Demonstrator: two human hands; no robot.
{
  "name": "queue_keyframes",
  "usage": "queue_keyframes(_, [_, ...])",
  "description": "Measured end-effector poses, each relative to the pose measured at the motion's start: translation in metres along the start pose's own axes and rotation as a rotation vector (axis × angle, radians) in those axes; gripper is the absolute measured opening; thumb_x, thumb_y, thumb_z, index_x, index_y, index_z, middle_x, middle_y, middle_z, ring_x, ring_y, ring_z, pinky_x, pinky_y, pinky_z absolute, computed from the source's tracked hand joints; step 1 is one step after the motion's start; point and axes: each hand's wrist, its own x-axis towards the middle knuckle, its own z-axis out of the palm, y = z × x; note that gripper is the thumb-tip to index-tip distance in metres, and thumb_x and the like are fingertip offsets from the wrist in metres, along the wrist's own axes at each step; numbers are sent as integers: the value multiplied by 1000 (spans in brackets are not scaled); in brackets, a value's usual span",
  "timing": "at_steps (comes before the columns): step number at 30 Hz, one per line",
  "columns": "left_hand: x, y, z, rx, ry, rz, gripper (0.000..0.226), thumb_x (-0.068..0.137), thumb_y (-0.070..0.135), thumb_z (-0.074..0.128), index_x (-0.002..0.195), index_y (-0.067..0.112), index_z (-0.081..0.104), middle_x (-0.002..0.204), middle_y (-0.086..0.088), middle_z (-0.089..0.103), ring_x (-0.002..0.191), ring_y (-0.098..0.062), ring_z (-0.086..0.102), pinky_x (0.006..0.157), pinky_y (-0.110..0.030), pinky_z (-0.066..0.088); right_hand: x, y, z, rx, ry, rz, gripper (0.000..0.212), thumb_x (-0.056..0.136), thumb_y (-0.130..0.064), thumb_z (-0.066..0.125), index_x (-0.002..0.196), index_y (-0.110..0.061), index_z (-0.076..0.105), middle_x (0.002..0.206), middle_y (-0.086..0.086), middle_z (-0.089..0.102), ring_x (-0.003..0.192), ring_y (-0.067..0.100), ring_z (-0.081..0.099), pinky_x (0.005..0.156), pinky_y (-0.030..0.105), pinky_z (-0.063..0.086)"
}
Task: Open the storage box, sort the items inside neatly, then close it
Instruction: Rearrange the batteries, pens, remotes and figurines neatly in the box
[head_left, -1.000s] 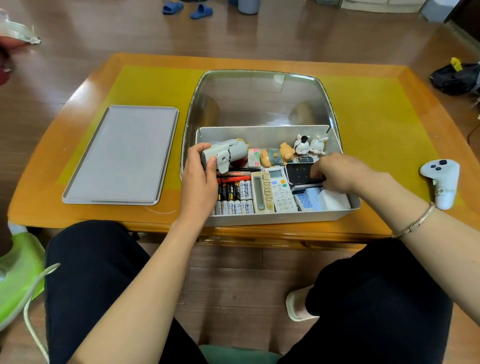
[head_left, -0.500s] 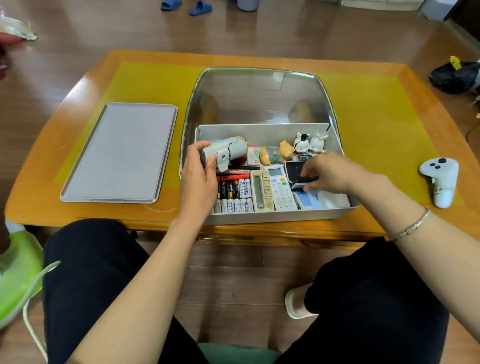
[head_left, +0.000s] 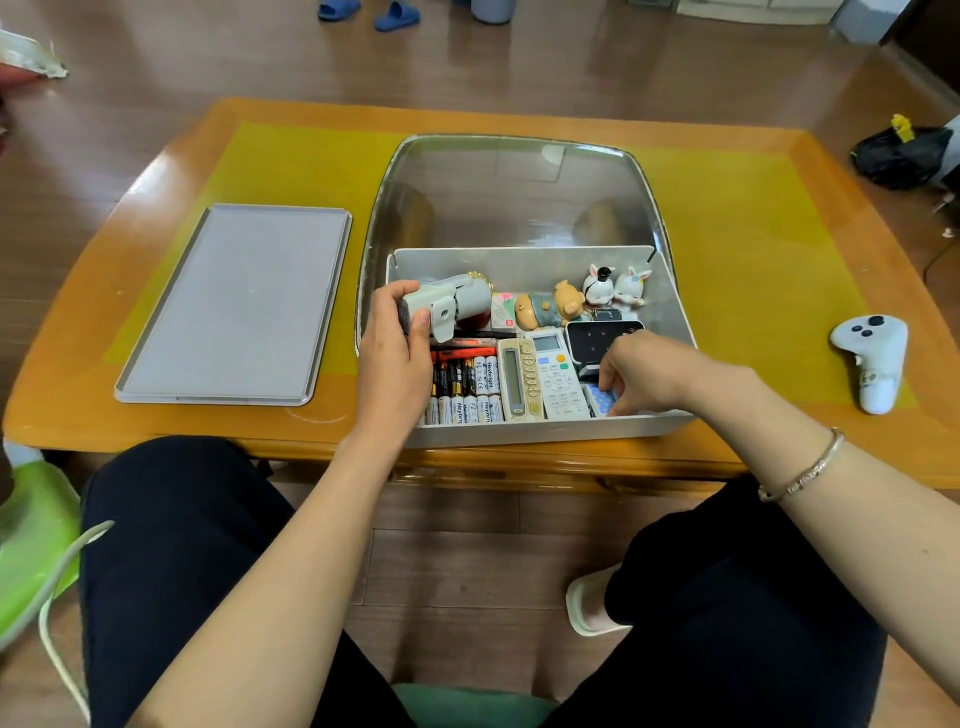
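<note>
Inside the open storage box (head_left: 540, 431), the left hand (head_left: 395, 358) grasps a grey folding device (head_left: 449, 304). Right hand (head_left: 647, 376) fingers pinch a blue dotted item (head_left: 602, 401) beside the remotes (head_left: 537, 376).

The storage box (head_left: 545, 431) sits at the table's (head_left: 753, 457) near edge, its lid (head_left: 234, 306) lying left, a controller (head_left: 870, 358) right.

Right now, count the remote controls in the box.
2, side by side in the storage box: a beige remote beside the batteries, and a white remote right of it. The right hand may hide others.
</note>
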Motion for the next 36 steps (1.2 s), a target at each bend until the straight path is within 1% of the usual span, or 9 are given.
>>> queue_keyframes(10, [0, 0, 0, 12, 2, 9, 28, 101, 21, 44, 129, 17, 42, 128, -3, 52, 113, -11, 51, 75, -9, 44, -1, 1, -2, 9, 10, 1, 33, 68, -34, 82, 96, -21, 70, 68, -16, 50, 76, 13, 54, 66, 26, 45])
queue_keyframes(13, [0, 1, 0, 6, 0, 4, 28, 101, 21, 44, 129, 18, 42, 129, -2, 52, 113, -11, 51, 78, -14, 47, -4, 7, -6, 82, -7, 21, 48, 65, -40, 84, 106, -20, 68, 85, -7, 59, 84, 15, 57, 76, 30, 49])
queue_keyframes(16, [0, 1, 0, 3, -1, 7, 28, 101, 20, 44, 129, 18, 42, 128, -1, 52, 113, -11, 50, 82, -20, 49, -4, 4, -6, 104, 123, -36, 55, 65, -45, 82, 113, -23, 65, 105, -2, 65, 99, 17, 58, 83, 34, 47])
queue_keyframes(18, [-1, 2, 0, 1, 0, 9, 28, 101, 20, 44, 129, 17, 42, 127, 0, 52, 112, -10, 50, 81, -18, 48, -2, -4, -4, 4, 188, -83, 66, 66, -53, 78, 123, -24, 59, 116, -1, 62, 108, 20, 52, 87, 36, 40])
queue_keyframes(20, [-1, 2, -1, 8, -1, 15, 28, 101, 21, 44, 129, 17, 42, 126, 0, 51, 111, -9, 50, 79, -13, 46, 3, -13, -3, -145, 152, -102, 77, 67, -60, 73, 132, -25, 50, 129, -2, 55, 117, 23, 44, 93, 41, 33])
queue_keyframes(22, [-1, 2, -1, 2, -6, 15, 28, 101, 21, 44, 129, 18, 42, 126, 0, 51, 111, -9, 50, 78, -12, 45, 9, -20, 1, -216, 92, -123, 76, 71, -58, 70, 136, -26, 47, 137, -5, 50, 118, 22, 40, 93, 41, 29])
queue_keyframes(28, [0, 2, -1, -8, -4, 14, 28, 101, 21, 44, 128, 17, 42, 124, 3, 51, 112, -10, 50, 79, -12, 45, 18, -29, 9, -324, 97, -128, 60, 74, -55, 67, 124, -23, 56, 127, -1, 55, 115, 23, 42, 91, 40, 29])
queue_keyframes(31, [0, 1, 0, -1, -5, 11, 28, 101, 21, 44, 129, 17, 42, 127, -2, 52, 113, -11, 51, 76, -9, 45, 19, -32, 12, -328, 125, -110, 60, 72, -56, 69, 121, -22, 58, 122, 1, 56, 113, 24, 44, 92, 40, 29])
queue_keyframes(36, [0, 1, -1, -7, -2, 10, 28, 101, 20, 44, 128, 17, 42, 126, -1, 52, 112, -11, 51, 80, -16, 47, 19, -37, 11, -330, 126, -91, 60, 71, -56, 70, 117, -19, 59, 118, 3, 57, 112, 25, 44, 92, 40, 30])
